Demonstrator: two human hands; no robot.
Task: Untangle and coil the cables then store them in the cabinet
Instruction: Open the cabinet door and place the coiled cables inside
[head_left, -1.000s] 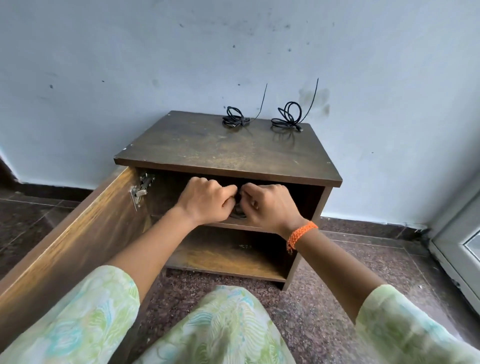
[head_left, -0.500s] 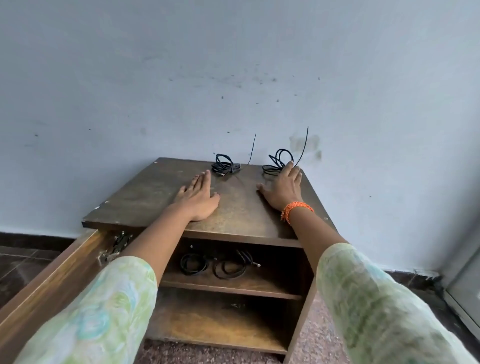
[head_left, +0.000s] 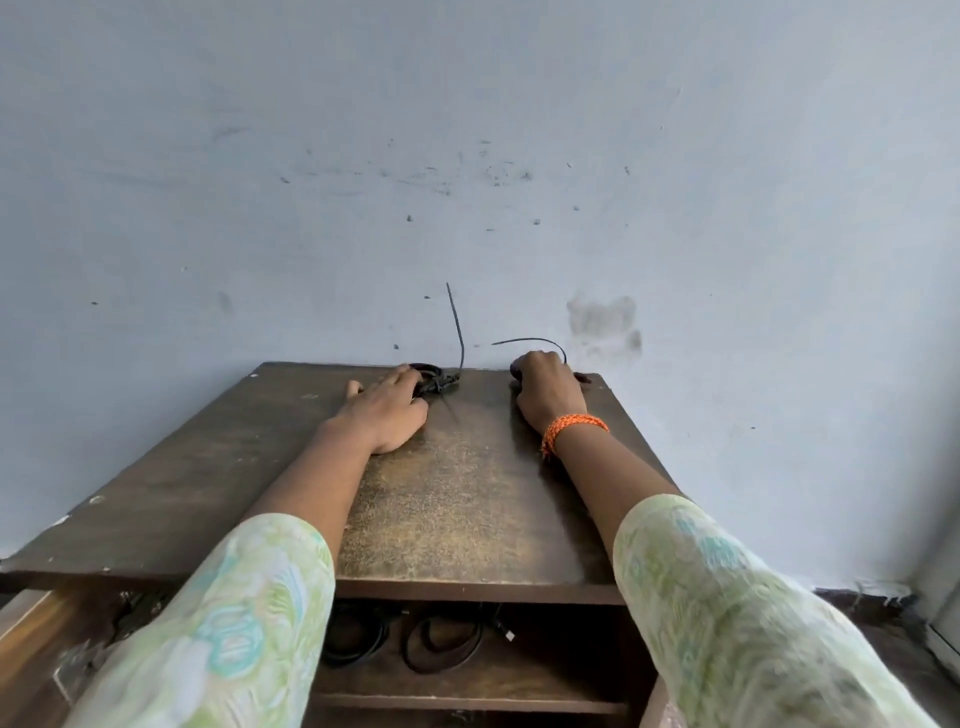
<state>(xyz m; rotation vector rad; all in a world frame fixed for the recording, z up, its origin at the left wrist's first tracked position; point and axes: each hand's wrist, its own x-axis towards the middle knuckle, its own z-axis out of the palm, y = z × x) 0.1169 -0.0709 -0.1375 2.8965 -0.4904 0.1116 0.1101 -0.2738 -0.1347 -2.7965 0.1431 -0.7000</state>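
While both arms reach forward over the top of the cabinet (head_left: 467, 519), each hand meets one cable bundle near the back edge, in the middle of the frame. The left hand (head_left: 387, 410) lies flat with straight fingers, and its fingertips touch the left cable bundle (head_left: 434, 376), from which a thin black tie stands up against the wall (head_left: 467, 156). The right hand (head_left: 545, 387), with an orange bracelet (head_left: 571, 428) on the wrist, has its fingers curled over the right cable bundle (head_left: 514, 370); this bundle is almost fully hidden under the hand, and only its tie curves out to the left above the knuckles. At the bottom of the frame, two other coiled cables (head_left: 441, 639) lie side by side on the upper shelf inside the open cabinet, well apart from both hands.
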